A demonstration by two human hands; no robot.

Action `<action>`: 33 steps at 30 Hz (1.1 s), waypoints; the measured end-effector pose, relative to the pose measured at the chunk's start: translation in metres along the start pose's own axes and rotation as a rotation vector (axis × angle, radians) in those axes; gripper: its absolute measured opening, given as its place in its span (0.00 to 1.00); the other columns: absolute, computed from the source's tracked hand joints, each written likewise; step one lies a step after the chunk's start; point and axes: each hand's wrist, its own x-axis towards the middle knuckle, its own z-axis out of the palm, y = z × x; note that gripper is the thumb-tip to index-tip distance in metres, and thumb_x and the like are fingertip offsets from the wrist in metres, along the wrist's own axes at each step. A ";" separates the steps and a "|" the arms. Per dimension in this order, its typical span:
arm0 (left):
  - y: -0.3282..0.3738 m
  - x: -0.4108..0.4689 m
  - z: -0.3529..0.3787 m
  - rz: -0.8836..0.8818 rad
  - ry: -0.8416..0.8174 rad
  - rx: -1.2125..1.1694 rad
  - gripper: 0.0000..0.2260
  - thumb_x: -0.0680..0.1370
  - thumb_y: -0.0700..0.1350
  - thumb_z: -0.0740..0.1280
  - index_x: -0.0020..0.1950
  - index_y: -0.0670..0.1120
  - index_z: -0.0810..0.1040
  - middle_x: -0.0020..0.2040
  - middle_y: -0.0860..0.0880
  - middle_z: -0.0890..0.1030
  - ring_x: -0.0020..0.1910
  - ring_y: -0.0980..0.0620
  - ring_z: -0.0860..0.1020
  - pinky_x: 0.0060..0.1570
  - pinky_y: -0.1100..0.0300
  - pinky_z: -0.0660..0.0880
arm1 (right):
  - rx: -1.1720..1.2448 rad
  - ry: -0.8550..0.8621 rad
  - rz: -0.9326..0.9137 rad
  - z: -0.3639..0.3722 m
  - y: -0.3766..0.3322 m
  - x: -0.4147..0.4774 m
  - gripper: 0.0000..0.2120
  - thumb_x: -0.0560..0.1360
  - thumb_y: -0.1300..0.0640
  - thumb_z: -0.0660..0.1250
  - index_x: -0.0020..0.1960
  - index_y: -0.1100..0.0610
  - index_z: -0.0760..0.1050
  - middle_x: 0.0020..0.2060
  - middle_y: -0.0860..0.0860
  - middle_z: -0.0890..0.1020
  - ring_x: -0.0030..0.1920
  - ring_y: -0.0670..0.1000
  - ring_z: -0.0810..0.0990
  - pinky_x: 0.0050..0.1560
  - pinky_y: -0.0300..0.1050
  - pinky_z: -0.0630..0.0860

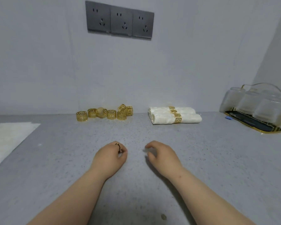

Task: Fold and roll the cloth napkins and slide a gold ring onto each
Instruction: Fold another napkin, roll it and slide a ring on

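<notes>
Forearms: two bare forearms enter from the bottom edge, elbows cut off.
Left hand (pixel 111 157): rests knuckles-up on the grey speckled stone countertop (pixel 217 151), fingers loosely curled and nothing seen in them; a thin dark band sits on one finger.
Right hand (pixel 162 155): near the left hand but apart from it, fingers loosely curled and holding nothing visible; its fingertips are blurred.
Flat white cloth (pixel 8 138): lies on the counter, cut off by the left edge.
Loose gold fretwork napkin rings (pixel 104 113): clustered by the wall, some stacked, so the count is unclear.
Rolled white cloth napkins (pixel 173 116): stacked right of the loose rings, and two gold bands show around them.
Black gold-rimmed tray (pixel 253 125): at the far right, it holds clear ribbed glass tumblers (pixel 250 103), partly cut off.
Grey triple wall sockets (pixel 120 21): above, on the wall.
</notes>
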 end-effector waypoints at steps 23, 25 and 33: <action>-0.098 -0.278 -0.159 -0.616 0.310 0.076 0.07 0.70 0.56 0.70 0.42 0.55 0.74 0.45 0.57 0.77 0.39 0.55 0.75 0.40 0.60 0.67 | -0.196 -0.025 -0.165 0.033 -0.060 -0.081 0.15 0.80 0.55 0.54 0.63 0.55 0.71 0.62 0.51 0.75 0.61 0.50 0.72 0.56 0.39 0.68; -0.110 -0.287 -0.157 -0.644 0.238 0.095 0.12 0.70 0.56 0.70 0.49 0.54 0.75 0.52 0.55 0.76 0.48 0.55 0.75 0.45 0.61 0.67 | -0.199 -0.033 -0.150 0.034 -0.061 -0.082 0.15 0.80 0.55 0.54 0.64 0.55 0.70 0.62 0.51 0.75 0.61 0.50 0.72 0.55 0.39 0.68; -0.100 -0.276 -0.158 -0.693 0.249 0.344 0.05 0.75 0.50 0.63 0.42 0.53 0.77 0.39 0.54 0.77 0.41 0.52 0.74 0.32 0.62 0.63 | -0.188 -0.016 -0.128 0.035 -0.062 -0.084 0.15 0.79 0.55 0.56 0.64 0.55 0.71 0.63 0.50 0.75 0.62 0.50 0.72 0.56 0.38 0.67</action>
